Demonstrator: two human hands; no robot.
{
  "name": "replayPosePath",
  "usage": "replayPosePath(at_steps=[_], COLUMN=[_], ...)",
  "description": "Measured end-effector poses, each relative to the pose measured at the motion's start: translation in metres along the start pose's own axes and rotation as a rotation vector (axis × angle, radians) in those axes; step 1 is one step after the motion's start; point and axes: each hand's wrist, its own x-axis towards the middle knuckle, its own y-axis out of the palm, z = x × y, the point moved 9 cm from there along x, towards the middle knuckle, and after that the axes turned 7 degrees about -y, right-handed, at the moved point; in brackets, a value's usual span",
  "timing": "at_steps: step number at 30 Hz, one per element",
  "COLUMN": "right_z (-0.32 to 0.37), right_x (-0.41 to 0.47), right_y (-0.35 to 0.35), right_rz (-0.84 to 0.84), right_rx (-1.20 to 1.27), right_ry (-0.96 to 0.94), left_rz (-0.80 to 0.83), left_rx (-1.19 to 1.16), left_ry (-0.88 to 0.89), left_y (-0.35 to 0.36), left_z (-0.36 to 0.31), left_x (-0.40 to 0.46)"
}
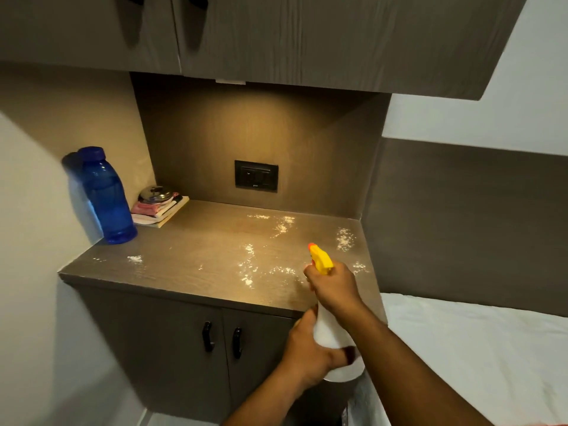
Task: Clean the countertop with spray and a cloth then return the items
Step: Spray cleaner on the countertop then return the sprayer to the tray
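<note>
Brown wood-grain countertop (pixel 190 250) lay ahead; right hand (pixel 333 287) gripped the yellow-nozzled white plastic spray bottle (pixel 330 333), left hand (pixel 307 355) cupping its base, nozzle toward the back-left corner.

The countertop (pixel 196 256) looks like matt brown wood-grain laminate, dusted with patches of white powder (pixel 247 265). The cabinets (pixel 172 348) below share the same grain, with glossy black handles (pixel 208 336). The spray bottle (pixel 333 339) is translucent white plastic, its head (pixel 321 259) bright yellow plastic with an orange tip. The blue bottle (pixel 107 198) is clear, glossy plastic. A shiny metal lid (pixel 155 193) sits on folded cloth (pixel 150 209). The socket (pixel 256 179) is dark, slightly glossy plastic.
</note>
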Motion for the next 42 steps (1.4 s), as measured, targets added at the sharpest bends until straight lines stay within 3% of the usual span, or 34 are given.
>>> replayPosePath(at_steps=[3, 7, 12, 17, 21, 25, 28, 33, 35, 39, 42], right_z=[0.013, 0.018, 0.000, -0.033, -0.059, -0.108, -0.149, -0.227, -0.257, -0.333, -0.396], right_x=[-0.004, -0.013, -0.038, -0.063, -0.065, -0.071, -0.088, -0.126, -0.146, -0.196, -0.224], right_y=[0.017, 0.031, 0.029, 0.017, -0.030, -0.093, -0.162, -0.265, -0.312, -0.393, -0.417], right_rz=[-0.008, 0.038, 0.108, 0.214, 0.046, -0.017, -0.153, -0.106, -0.220, -0.542, -0.647], right_rx=[-0.091, 0.004, -0.059, 0.077, 0.069, 0.076, -0.120, -0.451, -0.474, -0.377, -0.321], right_ry=[-0.011, -0.021, -0.040, -0.012, -0.010, 0.082, 0.133, 0.287, 0.321, 0.407, 0.493], left_rz=[0.011, 0.010, 0.003, -0.067, -0.002, 0.284, 0.429, 0.498, 0.539, 0.570, 0.626], left_rx=[-0.047, -0.019, 0.012, 0.083, 0.093, 0.206, 0.305, 0.377, 0.372, 0.306, 0.312], left_ry=[-0.004, -0.011, -0.085, -0.129, -0.080, -0.059, -0.018, 0.110, 0.149, -0.024, -0.219], left_y=[-0.018, -0.032, -0.006, 0.027, 0.074, 0.136, 0.198, 0.315, 0.365, 0.466, 0.534], left_z=[0.009, 0.015, 0.040, 0.053, 0.041, 0.033, 0.026, 0.009, 0.008, 0.038, 0.081], left_x=[-0.006, -0.013, -0.027, -0.041, -0.045, -0.036, -0.036, -0.034, -0.035, -0.029, -0.029])
